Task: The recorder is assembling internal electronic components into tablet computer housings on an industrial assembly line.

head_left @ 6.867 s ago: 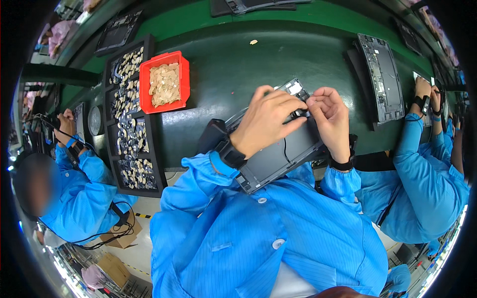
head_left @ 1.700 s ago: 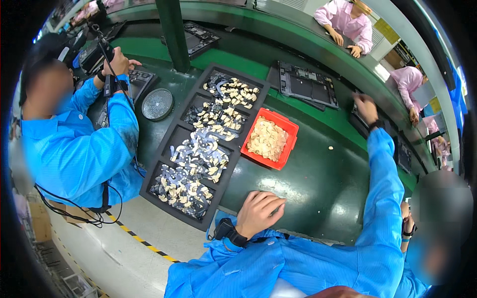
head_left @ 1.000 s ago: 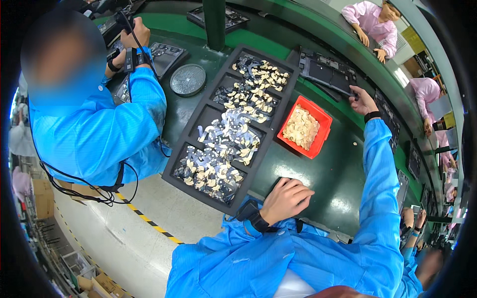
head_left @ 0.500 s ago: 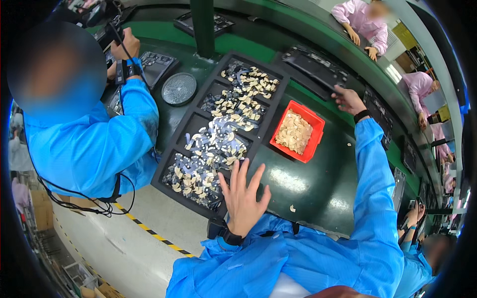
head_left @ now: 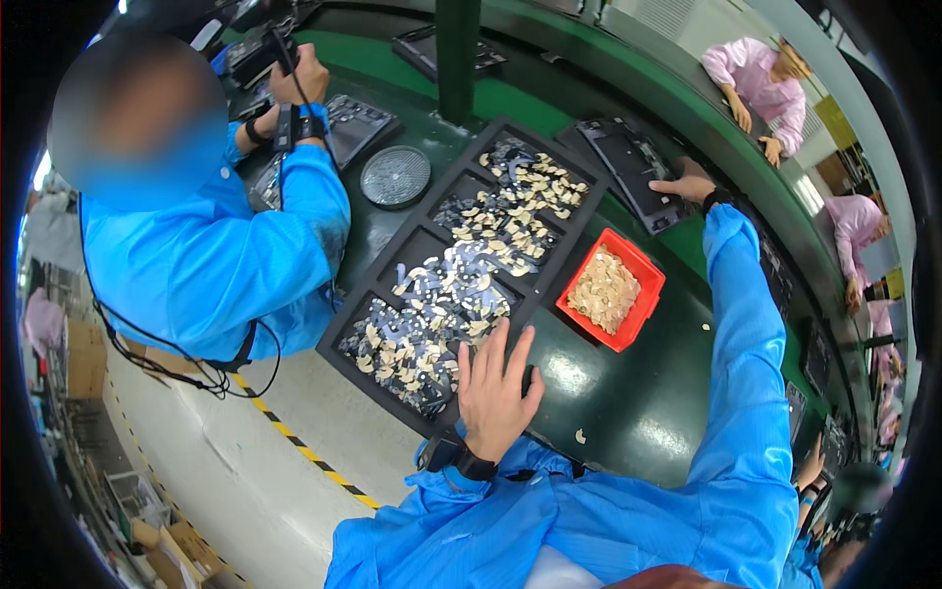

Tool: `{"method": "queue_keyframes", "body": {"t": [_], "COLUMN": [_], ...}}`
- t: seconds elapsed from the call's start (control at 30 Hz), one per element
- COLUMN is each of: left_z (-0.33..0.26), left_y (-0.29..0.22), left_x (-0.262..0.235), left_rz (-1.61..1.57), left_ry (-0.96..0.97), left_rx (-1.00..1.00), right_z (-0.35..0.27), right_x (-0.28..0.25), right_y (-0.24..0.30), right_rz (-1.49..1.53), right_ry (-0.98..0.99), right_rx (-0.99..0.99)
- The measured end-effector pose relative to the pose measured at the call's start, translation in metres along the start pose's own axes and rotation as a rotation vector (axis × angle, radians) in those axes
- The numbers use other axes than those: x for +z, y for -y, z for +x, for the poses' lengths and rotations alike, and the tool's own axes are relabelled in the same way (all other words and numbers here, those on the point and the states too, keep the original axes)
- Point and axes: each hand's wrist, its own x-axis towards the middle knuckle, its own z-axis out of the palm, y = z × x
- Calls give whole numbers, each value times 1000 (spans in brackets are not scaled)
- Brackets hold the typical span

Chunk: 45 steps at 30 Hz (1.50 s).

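Observation:
My left hand (head_left: 496, 388) is spread flat, fingers apart, at the near corner of a long black compartment tray (head_left: 392, 272) filled with small pale and silver parts. It holds nothing. My right arm in a blue sleeve stretches far forward, and my right hand (head_left: 685, 184) rests on a dark flat device (head_left: 630, 169) lying on the green bench; whether it grips the device I cannot tell. A red bin (head_left: 643, 301) of small tan parts sits between my two hands.
A co-worker in a blue coat (head_left: 206, 250) stands at my left, hands on a tool above another dark device (head_left: 358, 123). A round grey disc (head_left: 395, 177) lies beside the tray. A green post (head_left: 457, 59) rises behind it. People in pink work across the bench.
My left hand has moved from the bench edge up onto the tray's near corner and its fingers have spread. My right hand stays on the far device.

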Motion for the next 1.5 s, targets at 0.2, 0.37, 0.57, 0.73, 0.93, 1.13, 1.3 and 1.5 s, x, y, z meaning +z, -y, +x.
{"method": "queue_keyframes", "body": {"t": [0.2,0.37,0.57,0.73,0.93,1.13,1.3,1.5], "left_z": [-1,-2,-1,-5,1,46,53,52], "left_y": [0,3,0,5,7,39,78,84], "left_x": [3,4,2,-3,-46,-96,-78,-76], "left_rz": [69,60,-16,-159,-402,-235,-85,-179], "left_ry": [-39,-53,-56,-54,193,54,117,92], "left_rx": [68,62,75,94,74,70,22,85], "right_z": [-5,-21,-27,-137,-318,-454,-484,-464], "right_x": [-9,-12,-60,-124,-113,-34,11,20], "right_y": [9,31,-27,-36,-25,-9,-26,-51], "right_rz": [124,266,480,446,414,812,834,732], "right_ry": [271,181,-123,-426,-467,-162,-123,-185], "right_rx": [149,127,-40,-91,64,193,263,190]}}
